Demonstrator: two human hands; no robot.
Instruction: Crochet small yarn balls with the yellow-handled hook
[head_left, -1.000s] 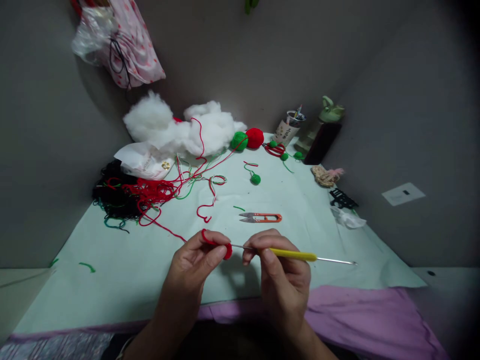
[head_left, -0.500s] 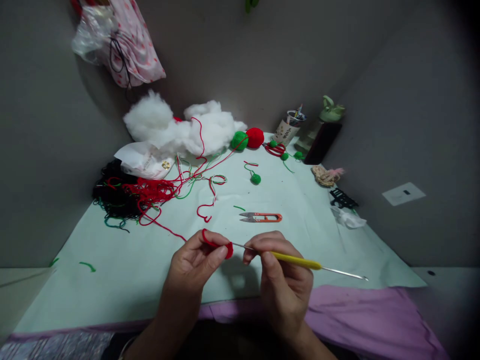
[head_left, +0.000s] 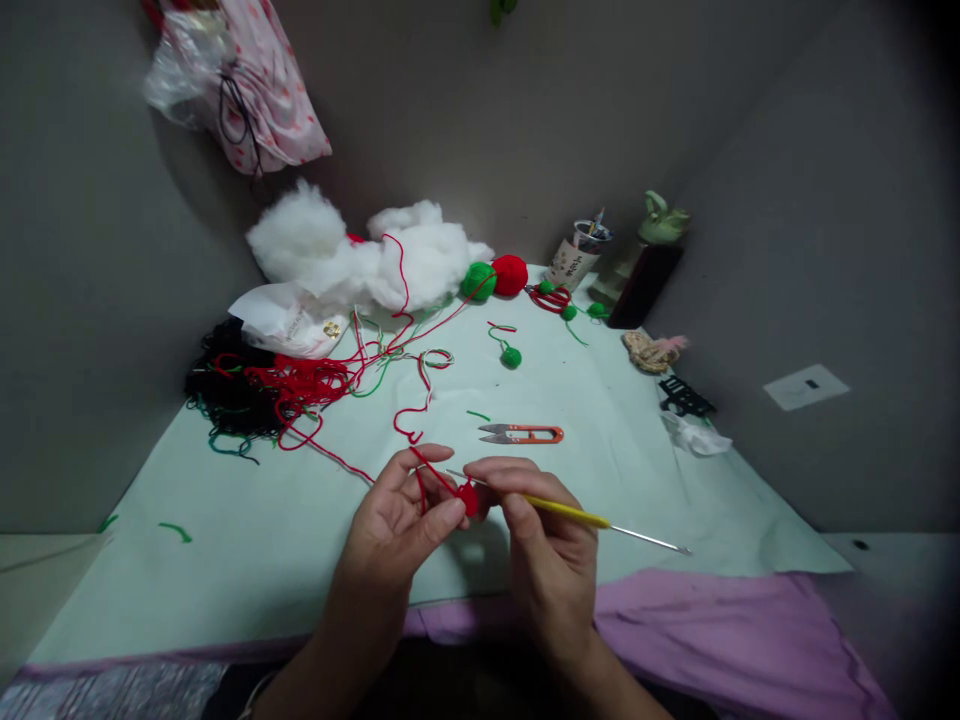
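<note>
Between the thumb and fingers of my left hand (head_left: 401, 515) is a small red crochet piece (head_left: 468, 499). Red yarn (head_left: 435, 470) runs from the piece over the raised left index finger. My right hand (head_left: 551, 555) is closed round the yellow handle of a crochet hook (head_left: 568, 511). The hook's thin metal tip passes through or beside the red piece and meets the yarn; which of the two I cannot tell. Its other metal end points out to the right. Just beyond my hands lie orange thread snips (head_left: 523, 434).
Tangled red yarn (head_left: 315, 380) and black yarn (head_left: 229, 385) lie at the left. Behind are white stuffing (head_left: 420, 258), a green ball (head_left: 479, 281) and a red ball (head_left: 511, 275). A pen cup (head_left: 576, 255) and a bottle (head_left: 637, 265) stand at the back right. A purple cloth (head_left: 697, 630) covers the front edge.
My right hand and the crochet hook have moved left, closer to my left hand. The hook tip now reaches past the red piece, and the yarn stretches from the left index finger to it.
</note>
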